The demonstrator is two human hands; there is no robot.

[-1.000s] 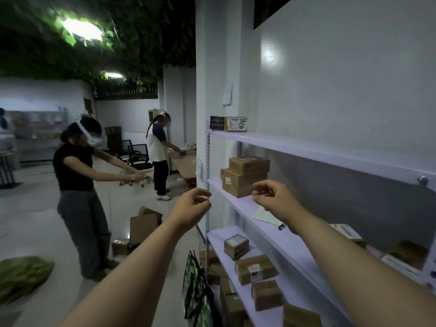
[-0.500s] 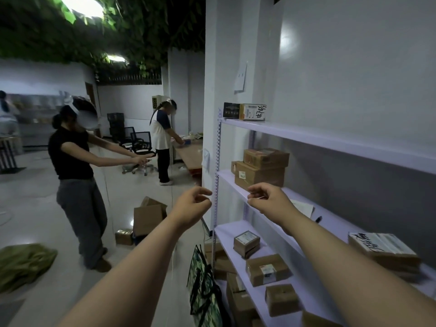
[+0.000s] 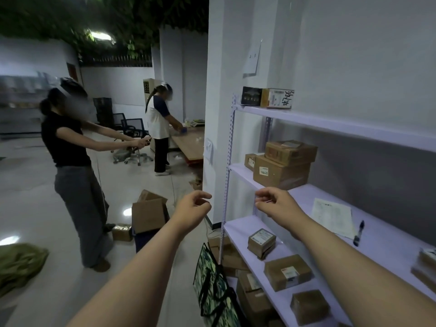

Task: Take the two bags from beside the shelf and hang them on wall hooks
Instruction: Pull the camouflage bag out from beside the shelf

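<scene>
A green patterned bag (image 3: 213, 289) with black handles leans on the floor against the left end of the white metal shelf (image 3: 238, 230), low in the view. I cannot make out a second bag. Both my arms are stretched forward at chest height, well above the bag. My left hand (image 3: 192, 210) hangs in front of the shelf's left post, fingers loosely curled and empty. Over the middle shelf board, my right hand (image 3: 274, 202) is also loosely curled with nothing in it. No wall hooks show on the white wall (image 3: 354, 55).
Several cardboard boxes (image 3: 282, 166) fill the shelf boards, with a paper sheet (image 3: 332, 214) and a pen (image 3: 359, 232). An open box (image 3: 148, 212) sits on the floor ahead. A person in black (image 3: 70, 166) stands left, another (image 3: 159, 135) at a wooden table. A green cloth (image 3: 18, 263) lies far left.
The view has turned slightly right and down, showing more of the shelf and the bag. My two hands stay raised, close together and empty.
</scene>
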